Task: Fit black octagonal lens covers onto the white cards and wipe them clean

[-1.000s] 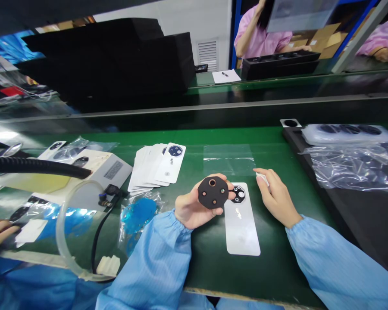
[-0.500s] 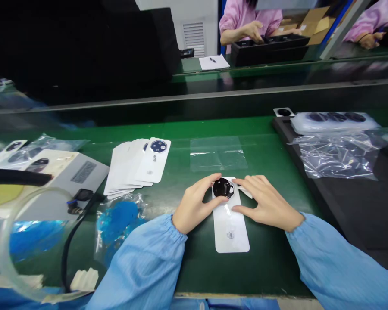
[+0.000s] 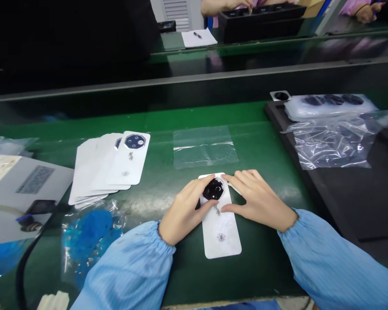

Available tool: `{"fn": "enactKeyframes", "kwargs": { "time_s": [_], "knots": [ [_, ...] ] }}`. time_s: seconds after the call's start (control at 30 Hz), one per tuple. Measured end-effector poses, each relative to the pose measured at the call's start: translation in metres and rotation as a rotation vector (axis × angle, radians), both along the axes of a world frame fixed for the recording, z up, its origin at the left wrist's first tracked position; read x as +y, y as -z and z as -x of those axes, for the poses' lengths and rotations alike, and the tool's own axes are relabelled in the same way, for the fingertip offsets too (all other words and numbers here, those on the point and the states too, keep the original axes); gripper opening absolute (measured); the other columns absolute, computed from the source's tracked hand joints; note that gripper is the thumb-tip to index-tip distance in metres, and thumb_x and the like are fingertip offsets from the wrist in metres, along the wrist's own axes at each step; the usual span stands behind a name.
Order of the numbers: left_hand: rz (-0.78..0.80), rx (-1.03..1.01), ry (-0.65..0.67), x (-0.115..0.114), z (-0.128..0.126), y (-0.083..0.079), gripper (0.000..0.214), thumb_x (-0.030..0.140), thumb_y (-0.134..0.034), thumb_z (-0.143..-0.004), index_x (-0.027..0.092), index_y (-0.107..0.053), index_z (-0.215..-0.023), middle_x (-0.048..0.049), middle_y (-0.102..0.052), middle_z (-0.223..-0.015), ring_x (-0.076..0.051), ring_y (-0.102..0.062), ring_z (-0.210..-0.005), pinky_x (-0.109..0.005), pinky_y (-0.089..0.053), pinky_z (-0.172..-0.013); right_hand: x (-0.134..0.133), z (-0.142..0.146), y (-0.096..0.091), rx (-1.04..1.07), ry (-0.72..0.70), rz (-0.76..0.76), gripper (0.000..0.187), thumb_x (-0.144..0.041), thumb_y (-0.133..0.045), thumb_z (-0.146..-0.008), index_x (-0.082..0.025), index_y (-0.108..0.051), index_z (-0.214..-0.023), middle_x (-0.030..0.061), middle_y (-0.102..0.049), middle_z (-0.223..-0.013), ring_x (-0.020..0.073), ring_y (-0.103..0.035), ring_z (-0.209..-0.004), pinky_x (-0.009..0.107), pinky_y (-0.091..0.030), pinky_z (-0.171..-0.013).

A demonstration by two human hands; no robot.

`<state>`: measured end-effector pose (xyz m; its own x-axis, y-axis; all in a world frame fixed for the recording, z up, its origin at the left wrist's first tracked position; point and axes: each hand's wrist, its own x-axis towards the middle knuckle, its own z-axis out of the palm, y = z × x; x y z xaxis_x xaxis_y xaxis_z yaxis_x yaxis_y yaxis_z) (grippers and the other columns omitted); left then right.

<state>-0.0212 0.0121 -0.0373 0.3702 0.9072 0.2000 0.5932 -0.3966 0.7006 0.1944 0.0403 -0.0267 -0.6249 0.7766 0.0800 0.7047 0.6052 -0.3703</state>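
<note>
A black round disc [image 3: 213,189] with a glossy surface lies on the upper end of a white card [image 3: 220,232], and the card lies flat on the green bench mat [image 3: 261,262]. My left hand [image 3: 187,211] curls around the disc's left edge, with its fingertips pressing on it. My right hand [image 3: 255,200] rests just to the right, thumb on the card. A small white strip [image 3: 236,190] shows between its thumb and index finger, and most of it is hidden. The disc's holes are not visible at this angle.
Fanned white cards [image 3: 106,165] lie left, beside a blue-filled plastic bag [image 3: 90,241] and a grey box [image 3: 29,185]. Clear film [image 3: 205,147] lies ahead. A black tray [image 3: 330,193] holds plastic bags at right. Beyond a divider, a co-worker's hands [image 3: 233,3] work at a black tray [image 3: 261,21].
The black disc has gone from being held up in my left hand to lying on the card's upper end. My right hand has moved in beside it, and the view has shifted.
</note>
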Motion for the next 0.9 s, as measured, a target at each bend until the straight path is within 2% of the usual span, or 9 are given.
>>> {"fn": "enactKeyframes", "kwargs": {
  "time_s": [0.37,0.73,0.9],
  "knots": [
    [-0.017,-0.006,-0.013,0.0041,-0.0002,0.0038,0.064,0.021,-0.065,-0.085,0.027,-0.035,-0.141,-0.0076,-0.058,-0.129,-0.024,-0.054,-0.116,-0.039,-0.046,-0.098,0.0031,0.0002,0.0017,-0.016,-0.012,-0.010,0.067,-0.060,-0.061,-0.081,-0.017,-0.049,-0.130,0.0072,-0.058,-0.097,0.0249,-0.052,-0.091,0.039,-0.036,-0.087],
    [0.011,-0.010,0.010,0.0054,-0.0010,0.0011,0.062,0.018,-0.063,-0.086,0.025,-0.036,-0.142,-0.0064,-0.058,-0.131,-0.021,-0.051,-0.119,-0.036,-0.045,-0.099,0.0039,0.0004,0.0014,-0.023,-0.013,-0.006,0.067,-0.061,-0.061,-0.081,-0.017,-0.049,-0.130,0.0069,-0.059,-0.096,0.0252,-0.052,-0.092,0.039,-0.036,-0.086],
    [0.026,-0.033,-0.001,0.0045,-0.0028,0.0006,0.064,0.016,-0.063,-0.086,0.026,-0.035,-0.142,-0.0058,-0.058,-0.131,-0.022,-0.051,-0.119,-0.038,-0.045,-0.100,0.0038,0.0008,0.0019,-0.023,-0.013,-0.001,0.068,-0.062,-0.060,-0.081,-0.018,-0.048,-0.131,0.0062,-0.059,-0.096,0.0246,-0.052,-0.091,0.039,-0.036,-0.086]
  ]
}}
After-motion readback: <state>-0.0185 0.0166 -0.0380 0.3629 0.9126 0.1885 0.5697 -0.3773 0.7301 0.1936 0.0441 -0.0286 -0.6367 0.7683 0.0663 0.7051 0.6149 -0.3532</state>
